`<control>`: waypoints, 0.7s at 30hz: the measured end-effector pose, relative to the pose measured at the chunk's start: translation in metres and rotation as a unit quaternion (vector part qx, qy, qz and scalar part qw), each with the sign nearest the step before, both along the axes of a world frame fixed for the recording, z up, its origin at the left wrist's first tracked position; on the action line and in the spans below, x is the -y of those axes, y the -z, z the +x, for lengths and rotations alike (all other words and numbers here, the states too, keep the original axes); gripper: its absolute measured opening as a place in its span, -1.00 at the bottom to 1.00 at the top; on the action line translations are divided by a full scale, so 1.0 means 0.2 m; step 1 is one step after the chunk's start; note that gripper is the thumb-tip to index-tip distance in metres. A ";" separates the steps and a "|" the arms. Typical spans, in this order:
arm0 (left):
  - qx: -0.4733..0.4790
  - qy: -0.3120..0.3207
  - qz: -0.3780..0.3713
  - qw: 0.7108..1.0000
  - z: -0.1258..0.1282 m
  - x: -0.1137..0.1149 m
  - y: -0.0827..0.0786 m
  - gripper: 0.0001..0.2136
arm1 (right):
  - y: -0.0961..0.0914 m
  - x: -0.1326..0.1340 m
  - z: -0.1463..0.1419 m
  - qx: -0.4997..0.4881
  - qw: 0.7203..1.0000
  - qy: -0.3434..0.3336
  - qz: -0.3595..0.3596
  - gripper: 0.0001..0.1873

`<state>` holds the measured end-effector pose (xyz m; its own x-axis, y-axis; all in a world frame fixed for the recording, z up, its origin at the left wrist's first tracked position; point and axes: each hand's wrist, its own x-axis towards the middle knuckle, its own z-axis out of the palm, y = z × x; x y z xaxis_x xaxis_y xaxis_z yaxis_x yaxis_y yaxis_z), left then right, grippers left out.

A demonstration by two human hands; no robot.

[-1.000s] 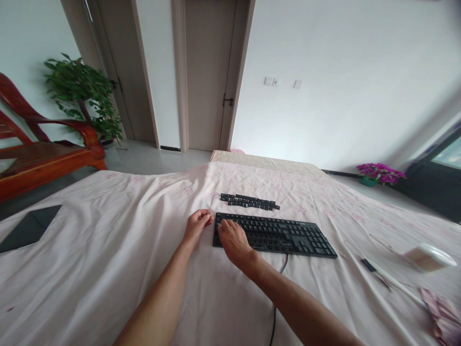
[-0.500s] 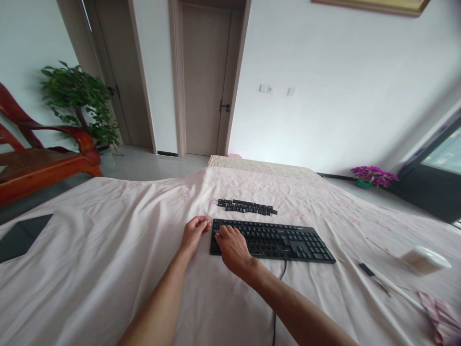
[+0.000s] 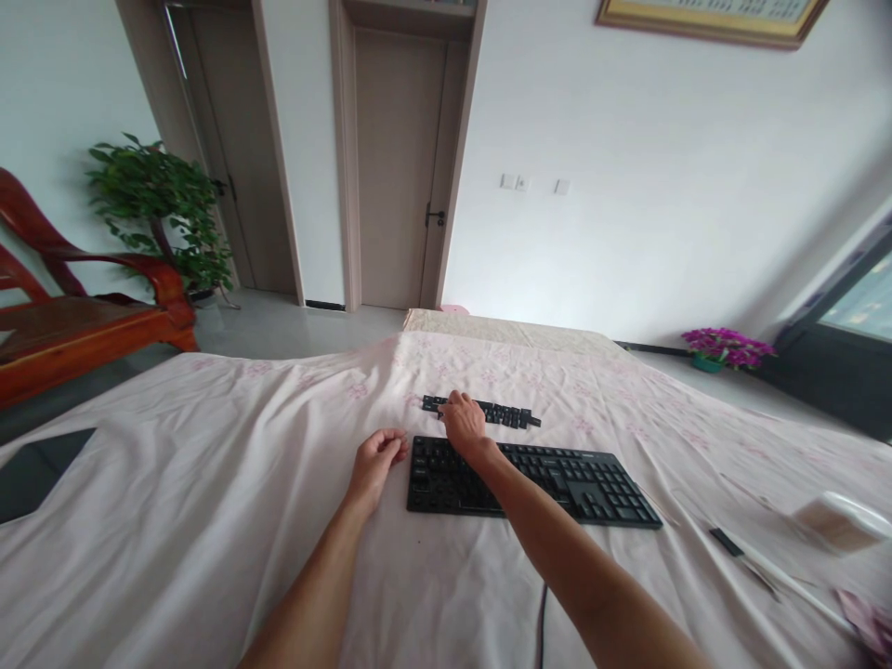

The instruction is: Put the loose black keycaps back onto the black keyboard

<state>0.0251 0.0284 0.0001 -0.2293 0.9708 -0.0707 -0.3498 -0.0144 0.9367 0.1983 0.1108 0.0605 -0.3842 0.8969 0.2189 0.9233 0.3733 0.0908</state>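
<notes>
A black keyboard [image 3: 557,478] lies on the pink sheet [image 3: 209,483] with its cable running toward me. Beyond it lies a row of loose black keycaps [image 3: 505,414]. My right hand [image 3: 464,420] reaches over the keyboard's far left corner and rests on the keycap row, fingers curled down onto the caps; what they grip is hidden. My left hand [image 3: 376,457] sits on the sheet just left of the keyboard, fingers curled in loosely against its edge.
A dark flat tablet [image 3: 34,460] lies at the sheet's left edge. A white box [image 3: 832,520] and a thin black-tipped stick [image 3: 753,557] lie at the right. A red wooden chair [image 3: 76,297], a potted plant [image 3: 160,200] and doors stand behind.
My right hand has left the keyboard's left keys and moved forward onto the row of loose keycaps. The left hand has stayed beside the keyboard. The camera tilted up slightly.
</notes>
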 end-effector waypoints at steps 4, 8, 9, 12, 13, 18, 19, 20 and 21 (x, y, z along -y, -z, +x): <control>0.004 -0.001 0.000 1.000 0.00 0.00 -0.01 -0.73 | -0.01 -0.04 -0.03 0.028 0.999 -0.016 0.007 -0.76; 0.007 -0.003 -0.004 1.000 0.01 0.00 -0.02 -0.74 | 0.00 -0.06 -0.06 0.056 0.998 -0.039 0.005 -0.77; 0.007 -0.003 -0.004 1.000 0.01 0.00 -0.02 -0.74 | 0.00 -0.06 -0.06 0.061 0.997 -0.043 0.004 -0.77; 0.004 -0.002 -0.001 1.000 0.01 0.01 -0.02 -0.73 | 0.01 -0.07 -0.07 0.070 0.996 -0.051 0.007 -0.77; 0.002 -0.001 0.001 1.000 0.01 0.01 -0.02 -0.73 | 0.01 -0.07 -0.07 0.071 0.996 -0.054 0.009 -0.76; -0.001 0.001 0.004 1.000 0.00 0.01 -0.03 -0.72 | 0.02 -0.08 -0.08 0.071 0.996 -0.057 0.014 -0.75; 0.000 0.001 0.004 1.000 0.00 0.01 -0.03 -0.72 | 0.02 -0.08 -0.09 0.071 0.996 -0.056 0.014 -0.74; 0.002 0.001 0.003 1.000 0.00 0.01 -0.03 -0.72 | 0.02 -0.08 -0.09 0.071 0.996 -0.054 0.014 -0.74; 0.003 0.001 0.003 1.000 0.00 0.01 -0.03 -0.72 | 0.02 -0.07 -0.09 0.072 0.996 -0.053 0.014 -0.73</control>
